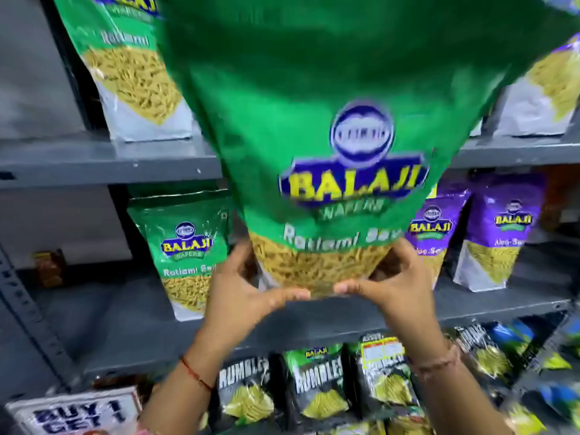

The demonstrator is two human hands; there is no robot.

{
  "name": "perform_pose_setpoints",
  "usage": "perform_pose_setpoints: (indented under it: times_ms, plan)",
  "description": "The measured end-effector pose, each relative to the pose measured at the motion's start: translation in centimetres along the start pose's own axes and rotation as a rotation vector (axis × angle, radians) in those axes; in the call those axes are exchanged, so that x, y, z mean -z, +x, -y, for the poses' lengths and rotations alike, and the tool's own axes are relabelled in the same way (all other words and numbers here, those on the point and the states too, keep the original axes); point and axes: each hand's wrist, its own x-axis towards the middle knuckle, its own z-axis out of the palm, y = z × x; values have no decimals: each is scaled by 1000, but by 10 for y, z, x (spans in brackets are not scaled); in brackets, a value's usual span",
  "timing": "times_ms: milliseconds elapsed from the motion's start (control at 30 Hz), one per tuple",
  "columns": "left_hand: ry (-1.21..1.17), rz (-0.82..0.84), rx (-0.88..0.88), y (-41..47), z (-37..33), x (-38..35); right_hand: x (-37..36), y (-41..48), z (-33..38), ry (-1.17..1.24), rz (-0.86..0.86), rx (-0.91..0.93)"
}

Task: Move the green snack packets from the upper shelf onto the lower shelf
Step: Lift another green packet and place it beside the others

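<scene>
A large green Balaji Ratlami Sev packet [329, 105] fills the middle of the view, close to the camera and blurred. My left hand [248, 290] and my right hand [392, 284] grip its bottom corners from either side, thumbs nearly meeting under it. Its base hangs just above the lower shelf [94, 312]. Another green packet [185, 249] stands upright on that lower shelf to the left. One more green packet [125, 64] stands on the upper shelf [94, 158] at the left.
Purple Balaji packets [499, 233] stand on the lower shelf at the right, and another purple packet [546, 86] on the upper shelf. Black Rumbles packets [317, 381] fill the shelf below. A "Buy 1 Get 1" sign [78, 416] sits at bottom left.
</scene>
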Motion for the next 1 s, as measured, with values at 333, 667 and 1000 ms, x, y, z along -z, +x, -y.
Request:
perform_pose_setpoints:
  times_ms: [333, 667, 1000]
  plan:
    - [-5, 129, 369, -9, 169, -30, -8, -28, -169, -227, 11, -322]
    - [51, 84, 436, 51, 243, -24, -34, 31, -257, -233, 67, -394]
    - [124, 105, 474, 45, 239, -22, -39, 20, -256, -247, 89, -450]
